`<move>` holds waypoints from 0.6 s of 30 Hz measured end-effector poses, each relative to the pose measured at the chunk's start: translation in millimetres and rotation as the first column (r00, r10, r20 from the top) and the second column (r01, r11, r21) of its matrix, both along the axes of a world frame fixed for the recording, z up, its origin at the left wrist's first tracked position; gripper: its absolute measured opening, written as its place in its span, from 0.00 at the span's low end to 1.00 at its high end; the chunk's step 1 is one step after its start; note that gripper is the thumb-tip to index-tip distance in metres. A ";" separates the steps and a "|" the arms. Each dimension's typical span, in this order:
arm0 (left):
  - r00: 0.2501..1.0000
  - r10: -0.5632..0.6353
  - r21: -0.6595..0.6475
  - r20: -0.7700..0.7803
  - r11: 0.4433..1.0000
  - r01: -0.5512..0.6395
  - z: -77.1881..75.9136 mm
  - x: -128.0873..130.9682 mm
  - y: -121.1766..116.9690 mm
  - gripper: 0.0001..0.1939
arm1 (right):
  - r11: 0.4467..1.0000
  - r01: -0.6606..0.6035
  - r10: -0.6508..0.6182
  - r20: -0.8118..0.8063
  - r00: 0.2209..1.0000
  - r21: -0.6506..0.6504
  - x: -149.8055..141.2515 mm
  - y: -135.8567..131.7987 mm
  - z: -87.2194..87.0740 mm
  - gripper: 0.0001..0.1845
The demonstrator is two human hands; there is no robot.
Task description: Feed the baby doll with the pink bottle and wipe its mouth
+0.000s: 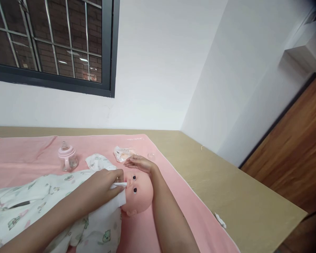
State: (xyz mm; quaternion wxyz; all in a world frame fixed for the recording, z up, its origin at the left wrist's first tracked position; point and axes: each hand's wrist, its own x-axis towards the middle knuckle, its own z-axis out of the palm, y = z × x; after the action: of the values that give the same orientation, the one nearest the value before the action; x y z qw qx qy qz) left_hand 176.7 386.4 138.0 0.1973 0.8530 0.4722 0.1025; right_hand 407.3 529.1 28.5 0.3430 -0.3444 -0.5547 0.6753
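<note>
A baby doll (pixel 143 191) lies on its back on a pink mat (pixel 137 232), its head toward the right and its eyes open. A white cloth (pixel 119 201) is pinched between the thumb and fingers of my left hand (pixel 109 183), with one edge at the doll's mouth and the rest hanging over its chin and neck. My right hand (pixel 140 163) lies beside the far side of the doll's head, fingers stretched out, the wrist and forearm curving around the crown. Patterned white clothing (pixel 105 235) covers the doll's body, partly hidden by my left forearm.
A pink-lidded baby bottle (pixel 67 158) stands upright at the left. Just beyond my right hand lies a crumpled clear packet (pixel 121 153), with a small transparent piece (pixel 151 156) to its right. A small white scrap (pixel 220 220) rests near the mat's right edge on the tan table (pixel 242 196).
</note>
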 end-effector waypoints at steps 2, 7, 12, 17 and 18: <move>1.000 0.001 0.000 0.004 1.000 -0.001 -1.3 -0.9 1.8 0.08 | 1.000 0.017 -0.017 -0.005 1.000 -0.012 -0.1 0.4 -0.3 0.25; 1.000 0.002 -0.012 0.000 1.000 -0.002 -2.5 -3.6 4.3 0.08 | 1.000 0.027 -0.027 -0.003 1.000 -0.014 0.1 1.5 -1.7 0.25; 1.000 0.001 0.015 0.020 1.000 -0.001 -1.6 -5.4 8.6 0.09 | 1.000 0.018 -0.018 -0.002 1.000 -0.014 0.5 1.8 -2.2 0.24; 1.000 -0.004 0.014 0.027 1.000 0.003 -5.5 -5.5 14.7 0.10 | 1.000 0.020 -0.020 -0.007 1.000 -0.016 1.5 2.3 -3.1 0.25; 0.999 -0.004 0.020 0.036 1.000 0.003 -6.3 -5.4 15.5 0.10 | 1.000 0.018 -0.019 -0.007 1.000 -0.019 1.9 2.9 -3.7 0.25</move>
State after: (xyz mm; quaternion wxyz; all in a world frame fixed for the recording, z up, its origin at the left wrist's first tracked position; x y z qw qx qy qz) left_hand 171.3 401.9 131.7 0.1976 0.8537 0.4660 0.1222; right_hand 409.2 532.0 24.9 0.3480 -0.3502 -0.5438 0.6786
